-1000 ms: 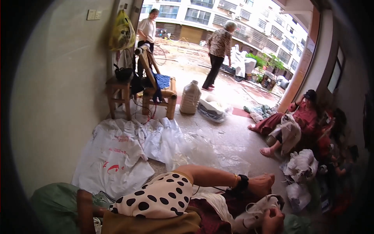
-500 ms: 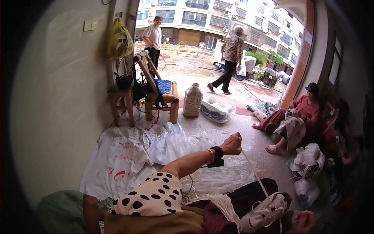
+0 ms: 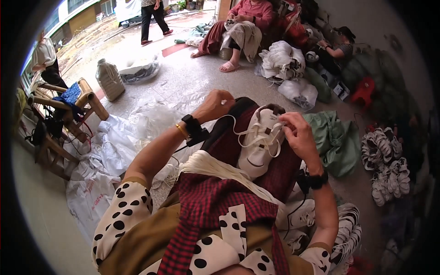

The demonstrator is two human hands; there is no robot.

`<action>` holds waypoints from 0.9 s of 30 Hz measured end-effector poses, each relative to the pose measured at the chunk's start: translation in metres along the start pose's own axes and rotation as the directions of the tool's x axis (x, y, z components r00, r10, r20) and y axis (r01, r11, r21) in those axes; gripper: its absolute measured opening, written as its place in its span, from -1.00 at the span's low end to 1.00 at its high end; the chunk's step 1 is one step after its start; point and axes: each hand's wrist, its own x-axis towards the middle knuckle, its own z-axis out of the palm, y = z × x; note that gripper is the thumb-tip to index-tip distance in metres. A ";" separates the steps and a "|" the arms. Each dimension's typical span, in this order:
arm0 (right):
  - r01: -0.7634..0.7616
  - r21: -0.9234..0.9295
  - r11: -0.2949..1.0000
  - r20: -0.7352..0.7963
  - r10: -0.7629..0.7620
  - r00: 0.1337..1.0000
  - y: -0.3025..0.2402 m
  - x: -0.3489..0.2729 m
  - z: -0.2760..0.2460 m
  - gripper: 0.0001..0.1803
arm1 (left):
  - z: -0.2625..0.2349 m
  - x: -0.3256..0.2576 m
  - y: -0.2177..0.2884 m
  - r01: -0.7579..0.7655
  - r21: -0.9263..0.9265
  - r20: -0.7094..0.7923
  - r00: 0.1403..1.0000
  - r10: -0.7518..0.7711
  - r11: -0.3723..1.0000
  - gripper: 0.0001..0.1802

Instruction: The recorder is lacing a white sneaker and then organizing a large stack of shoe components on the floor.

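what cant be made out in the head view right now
All in the head view:
Left hand: whether it holds the lace, too small to tell.
White shoe: underside, hidden by its upper.
Seated person in red: head, cut off by the top edge.

Black-dotted cream sleeves [image 3: 123,215] flank a red-checked apron [image 3: 201,195].

White sneaker [image 3: 253,153] | upper facing up, toe toward body | lace [image 3: 261,139] in loose loops | on lap [image 3: 287,172]
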 end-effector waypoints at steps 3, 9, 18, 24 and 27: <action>0.144 -0.111 0.983 0.053 -0.139 0.989 -0.011 0.007 0.010 -0.82 | 0.021 -0.003 0.023 -0.078 -0.017 0.104 0.991 0.079 0.997 -0.76; -0.007 -0.069 0.998 0.180 0.019 0.984 0.006 0.006 0.011 -0.87 | 0.040 -0.009 0.029 -0.194 0.076 0.249 0.953 0.170 0.978 -0.76; -0.331 0.675 0.659 -0.261 0.633 0.729 0.097 -0.070 -0.059 -0.77 | 0.036 -0.027 0.031 -0.362 0.179 0.364 0.888 0.280 0.915 -0.82; -0.421 0.597 0.683 -0.109 0.588 0.801 0.114 -0.106 -0.061 -0.75 | 0.031 -0.027 0.035 -0.258 0.018 0.263 0.933 0.245 0.966 -0.86; -0.491 0.586 0.645 -0.063 0.640 0.766 0.114 -0.104 -0.047 -0.72 | 0.030 -0.030 0.043 -0.323 -0.038 0.207 0.923 0.323 0.946 -0.76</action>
